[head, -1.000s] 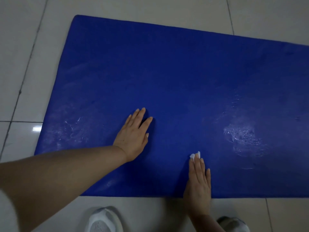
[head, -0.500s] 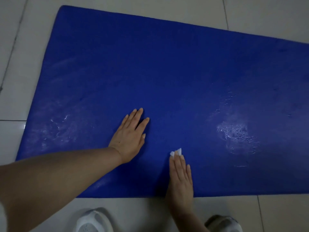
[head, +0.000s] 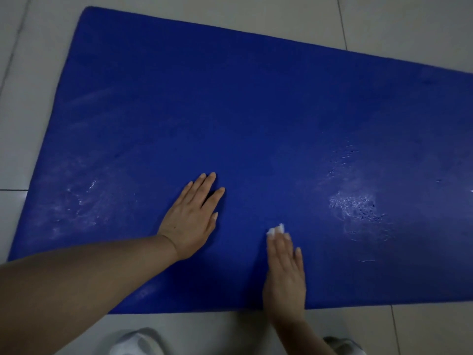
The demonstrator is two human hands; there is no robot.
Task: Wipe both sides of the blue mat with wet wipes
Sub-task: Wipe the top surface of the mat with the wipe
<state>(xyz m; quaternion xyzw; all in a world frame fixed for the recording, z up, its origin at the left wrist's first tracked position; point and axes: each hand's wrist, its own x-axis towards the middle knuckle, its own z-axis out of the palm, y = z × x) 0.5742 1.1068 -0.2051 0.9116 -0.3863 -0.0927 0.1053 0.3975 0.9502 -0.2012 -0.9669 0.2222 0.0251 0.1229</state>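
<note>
The blue mat (head: 256,111) lies flat on the tiled floor and fills most of the view. My left hand (head: 192,216) rests flat on it near the front edge, fingers straight and spread. My right hand (head: 284,272) lies flat to the right of it, fingers straight, pressing a white wet wipe (head: 276,230) onto the mat. Only a small corner of the wipe shows past the fingertips. Wet, shiny patches mark the mat at the left (head: 82,198) and at the right (head: 355,206).
Pale floor tiles (head: 396,19) surround the mat on the left, far and near sides. Two white shoes show at the bottom edge, one at the left (head: 138,342) and one at the right (head: 343,345), just short of the mat's front edge.
My right hand has slid left along the mat's front part with the wipe under it, closer to my left hand. My left hand stays pressed in place.
</note>
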